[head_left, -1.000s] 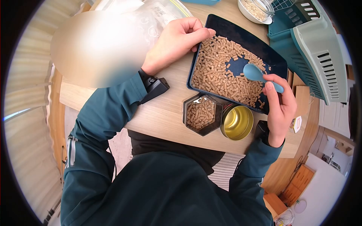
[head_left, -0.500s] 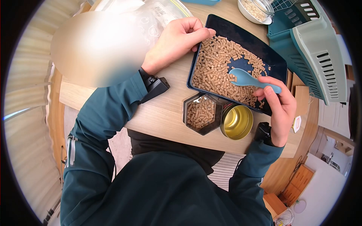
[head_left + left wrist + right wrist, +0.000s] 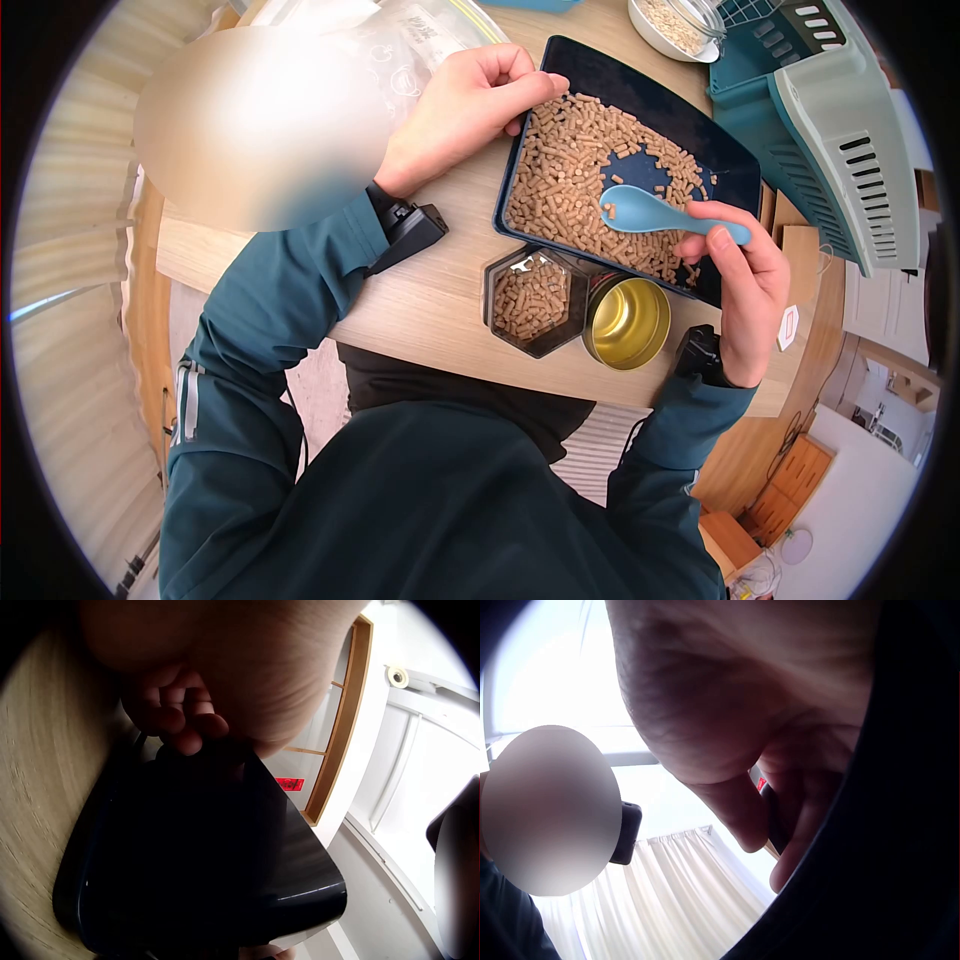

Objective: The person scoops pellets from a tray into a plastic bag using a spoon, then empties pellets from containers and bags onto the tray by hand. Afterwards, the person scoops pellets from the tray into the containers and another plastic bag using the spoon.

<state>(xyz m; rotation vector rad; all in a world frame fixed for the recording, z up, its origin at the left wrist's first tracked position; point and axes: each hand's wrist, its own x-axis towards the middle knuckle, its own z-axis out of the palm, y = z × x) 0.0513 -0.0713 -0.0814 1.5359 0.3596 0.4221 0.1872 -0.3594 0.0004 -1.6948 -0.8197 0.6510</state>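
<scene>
A dark blue tray [image 3: 735,165] holds many brown pellets [image 3: 560,180], with a bare patch of its bottom showing. My left hand [image 3: 465,115] grips the tray's rim at its upper left corner; in the left wrist view its fingers [image 3: 184,724] curl at the tray's outer wall. Between thumb and fingers, my right hand [image 3: 740,290] pinches the handle of a blue spoon [image 3: 645,212], whose bowl is over the pellets with a pellet or so in it. In front of the tray stand a hexagonal container [image 3: 530,300] with pellets and a gold-lined tin [image 3: 628,322].
A teal and grey pet carrier [image 3: 850,160] stands to the right, beside a cardboard piece [image 3: 800,262]. Behind the tray is a white bowl [image 3: 650,35] with a glass jar of flakes [image 3: 680,25]. A clear zip bag [image 3: 425,35] lies at the back left.
The spoon has moved left across the pellets from the tray's right part, then shifted slightly, its bowl coming into view from above. My left hand has stayed at the rim.
</scene>
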